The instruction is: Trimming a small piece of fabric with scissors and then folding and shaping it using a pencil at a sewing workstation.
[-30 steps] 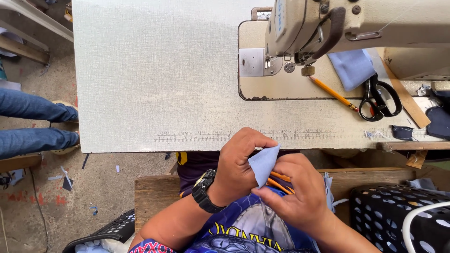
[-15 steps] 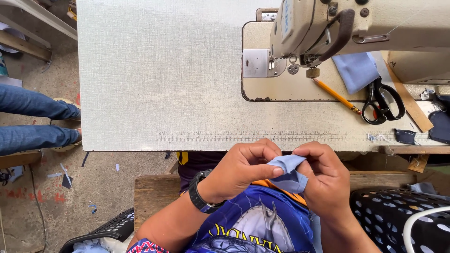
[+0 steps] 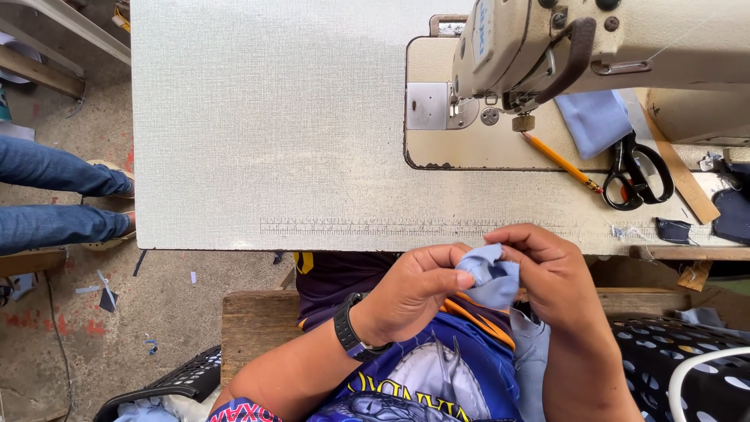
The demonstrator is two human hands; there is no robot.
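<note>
A small piece of light blue fabric [image 3: 490, 277] is pinched between both hands just below the front edge of the sewing table [image 3: 266, 141]. My left hand [image 3: 410, 289], with a black watch on its wrist, grips the piece's left side with thumb and fingers. My right hand [image 3: 551, 273] holds its right side from above. The fabric is bunched and folded between the fingertips. More of the same blue cloth [image 3: 531, 359] hangs down over my lap.
A cream sewing machine [image 3: 547, 47] stands at the table's back right. Another blue fabric piece [image 3: 594, 121], a pencil [image 3: 558, 160], black scissors [image 3: 637, 176] and a wooden ruler [image 3: 680, 168] lie beside it. A person's jean-clad legs [image 3: 55, 195] are at left. A black dotted basket [image 3: 687, 367] sits at lower right.
The flat blue piece that was held up between my hands has been folded and bunched, and both hands have risen closer to the table's edge.
</note>
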